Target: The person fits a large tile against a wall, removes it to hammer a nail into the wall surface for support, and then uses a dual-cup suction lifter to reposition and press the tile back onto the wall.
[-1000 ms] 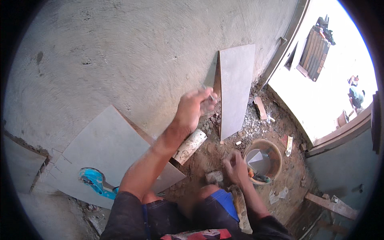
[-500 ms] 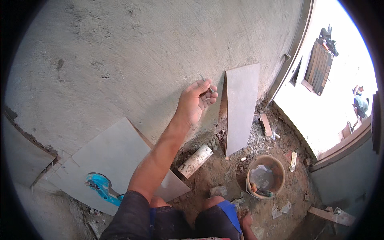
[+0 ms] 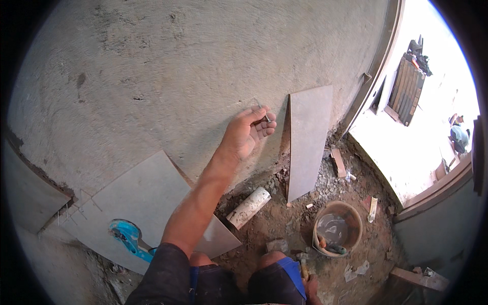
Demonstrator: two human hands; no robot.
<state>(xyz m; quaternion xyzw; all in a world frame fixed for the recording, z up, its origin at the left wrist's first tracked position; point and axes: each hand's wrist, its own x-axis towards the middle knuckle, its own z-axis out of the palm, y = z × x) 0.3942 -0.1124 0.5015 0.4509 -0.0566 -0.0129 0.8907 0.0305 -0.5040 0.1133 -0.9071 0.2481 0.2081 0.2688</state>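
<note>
My left hand (image 3: 248,133) is raised close to the rough plastered wall (image 3: 152,66). A thin nail (image 3: 268,118) is pinched between its thumb and fingers, with the shank slanting up toward the wall. Down by my right knee is my right hand (image 3: 311,291), low at the lower edge and partly cut off. Its fingers look closed around a pale, handle-like thing (image 3: 304,266), whose kind I cannot make out. A tall grey tile (image 3: 309,142) leans on the wall just right of my left hand.
A large tile (image 3: 137,198) leans at the left, bearing a blue suction lifter (image 3: 127,235). A dirty white pipe piece (image 3: 249,207) lies on the rubble floor. A bucket (image 3: 359,218) holds water and handled tools. Beyond the doorway at right, a person (image 3: 459,136) bends down.
My left hand stays by the wall with the nail, shifted only slightly. At my right hand, the pale handle-like thing has come into clearer sight beside my knee.
</note>
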